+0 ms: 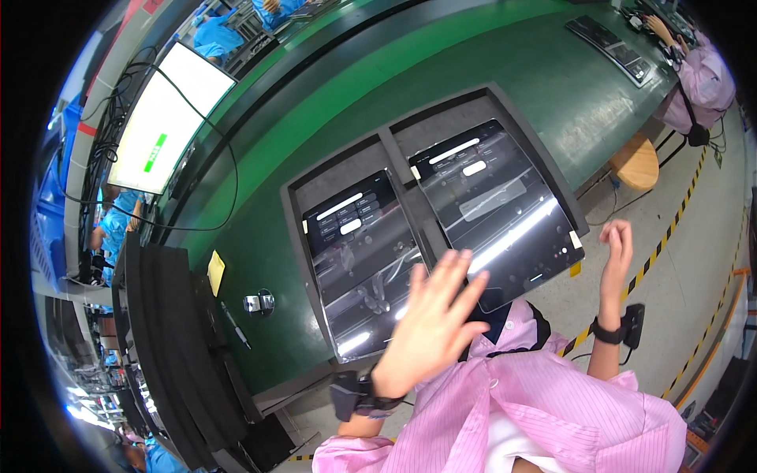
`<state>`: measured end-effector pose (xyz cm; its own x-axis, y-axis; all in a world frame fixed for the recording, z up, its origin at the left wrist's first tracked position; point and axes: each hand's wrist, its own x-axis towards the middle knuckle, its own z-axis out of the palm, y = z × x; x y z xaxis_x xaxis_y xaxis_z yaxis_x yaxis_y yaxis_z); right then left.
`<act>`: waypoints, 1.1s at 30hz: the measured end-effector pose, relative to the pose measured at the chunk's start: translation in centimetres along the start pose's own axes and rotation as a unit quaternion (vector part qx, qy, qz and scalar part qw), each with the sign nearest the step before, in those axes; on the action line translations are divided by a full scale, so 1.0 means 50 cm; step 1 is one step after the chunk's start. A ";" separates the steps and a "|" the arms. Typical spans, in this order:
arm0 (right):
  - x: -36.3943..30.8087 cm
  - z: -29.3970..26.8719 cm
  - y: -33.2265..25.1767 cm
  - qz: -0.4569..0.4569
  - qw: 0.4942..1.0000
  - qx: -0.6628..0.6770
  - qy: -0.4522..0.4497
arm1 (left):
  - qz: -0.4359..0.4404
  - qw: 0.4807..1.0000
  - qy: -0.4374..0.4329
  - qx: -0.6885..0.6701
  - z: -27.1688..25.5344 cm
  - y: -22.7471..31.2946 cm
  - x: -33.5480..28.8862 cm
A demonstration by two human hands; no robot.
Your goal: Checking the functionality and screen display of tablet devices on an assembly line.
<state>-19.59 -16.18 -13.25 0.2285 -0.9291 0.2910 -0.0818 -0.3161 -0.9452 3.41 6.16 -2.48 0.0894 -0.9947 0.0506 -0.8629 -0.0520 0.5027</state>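
Observation:
Two large tablets lie side by side in a dark foam tray (410,197) with two compartments. The left tablet (347,264) and the right tablet (493,197) both have lit screens with pale bars and menu tiles, and their glass shows glare and smudges. My left hand (434,323) is open, fingers spread, over the near part of the tray between the tablets; whether it touches either one I cannot tell. Raised off the right tablet's near right corner, my right hand (617,240) has its fingers curled together, with nothing visible in them. Each wrist wears a black strapped device.
On the green table (276,236) lie a yellow slip (215,273), a pen (236,325) and a small metallic object (259,302). A lit monitor (172,114) with cables stands at left, above stacked black foam trays (169,347). A co-worker (702,83) sits far right by a stool (635,163).

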 end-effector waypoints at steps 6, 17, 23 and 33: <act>-0.124 0.039 -0.027 0.205 0.960 0.152 -0.118 | 0.034 0.999 0.002 0.039 0.100 0.040 0.060; -0.202 0.007 0.002 0.182 0.955 0.234 -0.026 | 0.029 0.990 0.050 0.125 0.140 0.037 0.065; -0.231 0.014 -0.035 0.050 0.950 0.187 -0.244 | 0.014 0.998 0.008 0.053 0.048 0.024 0.007; -0.253 0.251 -0.148 0.197 0.837 0.180 -0.478 | -0.081 0.990 -0.006 0.118 0.022 -0.065 -0.129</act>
<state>-9.72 0.34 -11.78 0.9386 -0.3142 -0.1428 -0.0753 0.2174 -0.9732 5.06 12.65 -5.40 0.2313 -0.9725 -0.0261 -0.9299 -0.2289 0.2879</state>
